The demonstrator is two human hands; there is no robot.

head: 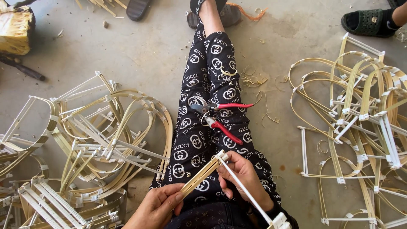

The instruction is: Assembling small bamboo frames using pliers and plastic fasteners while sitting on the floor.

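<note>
Concrete floor (140, 51): grey, rough, littered with shavings. To our left lies a heap of bent cane frames (97, 140), arched loops with straight crossbars, joints bound in pale wrap; a similar heap of finished-looking frames (360, 123) lies to our right, well apart from the legs. Another person's foot in a dark sandal (369, 21) shows at the top right.

On our patterned trouser leg (203, 85) rest red-handled pruning shears (216, 116), blades open, just above the work.

The piece in hand is a bundle of flat bamboo strips (201, 176), held over the lap, joined at its upper end by a white binding (221, 156) to a thin white strip (246, 191) running down toward the lower right. We judge it light, springy along its length and stiff across, smooth-faced and possibly splintery at the edges; best held near the bound joint, where the strips cannot splay.

Left hand (157, 205): fingers closed around the bundle's lower end. Right hand (239, 174): fingers curled about the white strip just below the binding; whether the thumb pinches the joint itself is unclear from this angle.
</note>
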